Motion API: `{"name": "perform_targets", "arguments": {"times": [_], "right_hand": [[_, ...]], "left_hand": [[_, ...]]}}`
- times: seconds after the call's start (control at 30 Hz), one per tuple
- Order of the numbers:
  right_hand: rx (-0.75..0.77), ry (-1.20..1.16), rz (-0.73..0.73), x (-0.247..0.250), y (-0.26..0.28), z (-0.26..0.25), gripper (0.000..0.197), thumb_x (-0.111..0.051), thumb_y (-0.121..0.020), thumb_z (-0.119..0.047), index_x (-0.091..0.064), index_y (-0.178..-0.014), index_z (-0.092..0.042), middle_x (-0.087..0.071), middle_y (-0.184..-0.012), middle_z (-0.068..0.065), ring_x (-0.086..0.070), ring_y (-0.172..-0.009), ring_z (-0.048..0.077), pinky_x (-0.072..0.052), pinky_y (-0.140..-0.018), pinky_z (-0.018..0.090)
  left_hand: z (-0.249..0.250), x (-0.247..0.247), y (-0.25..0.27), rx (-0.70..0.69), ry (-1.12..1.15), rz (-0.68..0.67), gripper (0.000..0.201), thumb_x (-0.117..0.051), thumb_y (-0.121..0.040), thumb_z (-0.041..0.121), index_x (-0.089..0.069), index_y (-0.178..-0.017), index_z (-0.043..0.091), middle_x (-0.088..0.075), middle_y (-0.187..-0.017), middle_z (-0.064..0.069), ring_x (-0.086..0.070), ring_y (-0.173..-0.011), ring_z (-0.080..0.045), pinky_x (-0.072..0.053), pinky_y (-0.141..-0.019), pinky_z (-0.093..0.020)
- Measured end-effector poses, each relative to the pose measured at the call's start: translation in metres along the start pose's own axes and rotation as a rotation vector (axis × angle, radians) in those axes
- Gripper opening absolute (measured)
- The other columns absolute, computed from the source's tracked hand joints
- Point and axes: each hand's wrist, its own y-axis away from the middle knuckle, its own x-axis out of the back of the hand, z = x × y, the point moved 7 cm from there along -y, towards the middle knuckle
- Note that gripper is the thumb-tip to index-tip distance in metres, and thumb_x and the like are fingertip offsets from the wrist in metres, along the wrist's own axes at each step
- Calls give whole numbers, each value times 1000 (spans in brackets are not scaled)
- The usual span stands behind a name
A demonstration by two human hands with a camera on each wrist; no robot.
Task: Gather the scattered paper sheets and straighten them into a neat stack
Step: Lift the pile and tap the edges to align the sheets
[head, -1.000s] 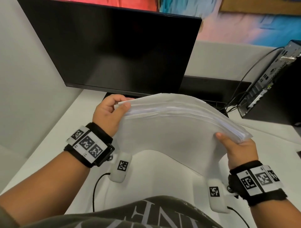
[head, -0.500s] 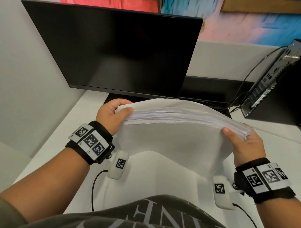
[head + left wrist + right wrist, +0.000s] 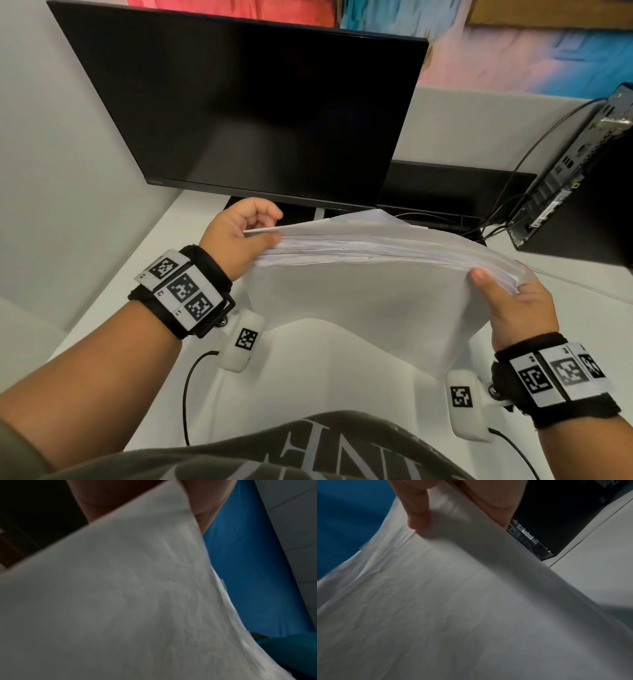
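Both hands hold the paper stack [image 3: 376,274] up off the desk [image 3: 102,291], in front of the person's chest, btwn body and monitor [image 3: 257,102]. Left hand [image 3: 239,233] pinches the left end, thumb on the near face, curled fingers behind; one sheet edge pokes out past the thumb tip, so that end isn't flush. Right hand [image 3: 513,305] clamps the right end, thumb across the near face, fingers wrapped behind. Key relation: stack's long axis runs left-right btwn the two hands, one hand per short end, left end higher and farther, right end lower and nearer the body. Top edges fan out and look ragged; the sheets bow and hang down toward the lap. Bottom edge is clear of the desk as far as the head view shows. Right wrist cam: thumb [image 3: 418,513] pressed on paper, PC tower [image 3: 547,527] behind. Left wrist cam: mostly sheet surface, slightly crumpled, blurry. No loose sheets seen on the desk, so gathering looks done; squaring not done. Prob. next: drop the lower long edge onto the desk and tap, w/ both hands loosening slightly so sheets slide level. Risk: loose grip lets outer sheets slip.
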Motion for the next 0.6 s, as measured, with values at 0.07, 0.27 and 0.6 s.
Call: {"name": "perform_targets", "arguments": {"times": [0.07, 0.27, 0.6], "right_hand": [[0, -4, 2, -1, 1, -1, 27, -61, -86, -3, -60, -85, -31, -69, -66, -29, -65, -64, -11, -47, -57, 3], [-7, -16, 6, -3, 0, 0, 26, -60, -87, -3, -61, -86, -29, -70, -66, -27, -65, -63, -10, -48, -57, 5], [-14, 28, 21, 0, -2, 2, 22, -61, -87, -7, -61, -85, -29, -69, -66, -29, -64, -63, -12, -47, -57, 2]], "left_hand": [[6, -4, 1, -13, -95, -40, 39, -60, -81, -2, -62, -83, 37, -53, -70, 12, -52, -70, -8, -42, -69, -13], [16, -10, -4, -56, -342, -144, 37, -53, -85, 0, -53, -78, 36, -49, -86, 16, -50, -83, -2, -34, -76, -11], [11, -5, -2, -10, -108, -95, 14, -68, -70, 35, -55, -75, 33, -57, -89, 6, -56, -84, -18, -46, -78, -30]]}}
